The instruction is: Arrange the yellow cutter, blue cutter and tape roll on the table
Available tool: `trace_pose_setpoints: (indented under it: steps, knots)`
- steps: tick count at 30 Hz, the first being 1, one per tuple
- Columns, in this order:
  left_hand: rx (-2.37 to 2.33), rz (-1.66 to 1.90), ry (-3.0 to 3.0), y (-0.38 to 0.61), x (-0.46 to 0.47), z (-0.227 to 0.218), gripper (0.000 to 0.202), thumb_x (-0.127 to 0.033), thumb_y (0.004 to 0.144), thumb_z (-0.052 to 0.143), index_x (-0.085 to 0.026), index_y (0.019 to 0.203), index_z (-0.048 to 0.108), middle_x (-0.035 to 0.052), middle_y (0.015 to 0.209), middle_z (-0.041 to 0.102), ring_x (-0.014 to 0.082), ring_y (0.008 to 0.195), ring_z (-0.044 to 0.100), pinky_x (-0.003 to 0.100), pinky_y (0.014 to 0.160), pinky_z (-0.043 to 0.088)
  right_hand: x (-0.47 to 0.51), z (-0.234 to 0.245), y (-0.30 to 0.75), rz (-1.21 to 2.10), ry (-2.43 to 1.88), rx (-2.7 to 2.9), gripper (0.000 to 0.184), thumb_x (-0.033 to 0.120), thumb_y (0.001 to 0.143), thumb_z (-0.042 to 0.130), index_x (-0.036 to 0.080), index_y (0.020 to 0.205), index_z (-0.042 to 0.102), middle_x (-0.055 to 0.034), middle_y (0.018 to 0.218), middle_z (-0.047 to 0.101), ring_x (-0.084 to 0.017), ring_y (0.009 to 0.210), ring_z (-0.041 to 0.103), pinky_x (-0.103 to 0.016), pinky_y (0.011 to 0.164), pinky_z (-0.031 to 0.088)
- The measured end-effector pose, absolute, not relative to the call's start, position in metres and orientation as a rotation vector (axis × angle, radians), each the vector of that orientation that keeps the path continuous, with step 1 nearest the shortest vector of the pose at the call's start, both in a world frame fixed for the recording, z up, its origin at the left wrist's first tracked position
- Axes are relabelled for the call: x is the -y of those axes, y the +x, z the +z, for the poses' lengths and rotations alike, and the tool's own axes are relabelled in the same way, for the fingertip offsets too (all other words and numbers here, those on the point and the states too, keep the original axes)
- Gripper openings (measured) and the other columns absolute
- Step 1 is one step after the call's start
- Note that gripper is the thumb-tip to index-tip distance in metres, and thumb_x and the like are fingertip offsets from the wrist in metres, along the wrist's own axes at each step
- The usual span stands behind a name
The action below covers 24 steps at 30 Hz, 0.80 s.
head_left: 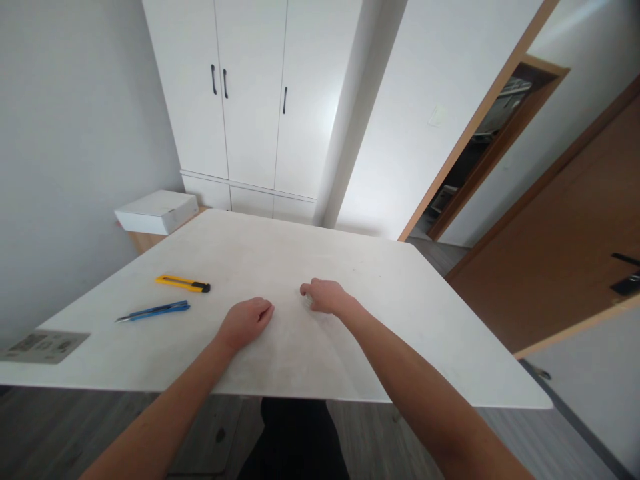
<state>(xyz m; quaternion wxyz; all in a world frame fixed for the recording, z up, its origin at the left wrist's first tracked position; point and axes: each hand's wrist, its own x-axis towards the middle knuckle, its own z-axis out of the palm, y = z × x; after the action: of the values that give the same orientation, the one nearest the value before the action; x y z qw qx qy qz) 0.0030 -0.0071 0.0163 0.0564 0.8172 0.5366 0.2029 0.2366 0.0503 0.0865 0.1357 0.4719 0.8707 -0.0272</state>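
My left hand (246, 323) rests on the white table (380, 293), its fingers curled into a loose fist with nothing seen in them. Further right, my right hand (324, 295) is closed, thumb and index finger together, low over the tabletop. Under its fingers shows a small, clear or whitish thing (307, 301), mostly hidden and too faint to name. To the left of my left hand lie a yellow utility knife (181, 283) with a black end and a blue utility knife (154, 311), whose silvery tip points left.
A grey printed label (47, 347) is on the table's near left corner. Beyond the far left edge stands a white box (157, 212) on a wooden surface. White wardrobe doors (250, 120) rise behind the table, and a brown door (560, 247) is at the right.
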Motion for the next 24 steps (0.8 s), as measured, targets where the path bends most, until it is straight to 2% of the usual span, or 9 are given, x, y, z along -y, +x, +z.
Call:
trace_pose_setpoints:
  steps: [8,11,14,17,24]
  knots:
    - [-1.621,0.613,2.513,0.003,0.007,0.017,0.038,-0.036,0.096,0.033,-0.02,0.073,0.059,0.0038,0.077,0.065,0.0176,0.076,0.06,0.029,0.069,0.039,-0.051,0.085,0.232,-0.151,1.308,-2.468,0.044,0.032,0.074,0.066,0.031,0.116,0.056,-0.0081,0.115,0.059,-0.025,0.094,0.064,-0.03,0.068,0.047]
    - [-1.624,0.611,2.508,0.003,0.007,0.018,0.038,-0.036,0.096,0.033,-0.02,0.073,0.059,0.0037,0.077,0.065,0.0173,0.077,0.06,0.028,0.07,0.039,-0.047,0.097,0.233,-0.23,1.395,-2.387,0.067,0.034,0.067,0.075,0.031,0.128,0.047,-0.0098,0.124,0.056,-0.028,0.101,0.063,-0.032,0.073,0.049]
    - [-1.618,0.61,2.505,0.002,0.008,0.018,0.038,-0.036,0.096,0.033,-0.02,0.075,0.059,0.0039,0.079,0.065,0.0176,0.079,0.06,0.029,0.071,0.039,-0.036,0.109,0.248,-0.341,1.585,-2.202,0.09,0.032,0.059,0.083,0.026,0.137,0.037,-0.0143,0.128,0.054,-0.031,0.108,0.06,-0.035,0.078,0.049]
    - [-1.633,0.611,2.484,0.003,0.008,0.019,0.036,-0.036,0.095,0.034,-0.021,0.076,0.06,0.0041,0.081,0.067,0.0176,0.08,0.06,0.029,0.071,0.039,-0.018,0.11,0.277,-0.416,1.757,-2.008,0.084,0.029,0.06,0.082,0.021,0.133,0.041,-0.0168,0.127,0.054,-0.032,0.112,0.058,-0.038,0.082,0.049]
    - [-1.618,0.613,2.464,0.002,0.008,0.02,0.037,-0.036,0.095,0.034,-0.021,0.075,0.061,0.0046,0.082,0.067,0.0183,0.081,0.06,0.029,0.072,0.039,0.011,0.08,0.325,-0.536,2.02,-1.999,0.075,0.038,0.065,0.076,0.023,0.131,0.043,-0.0148,0.133,0.042,-0.029,0.111,0.057,-0.036,0.08,0.049]
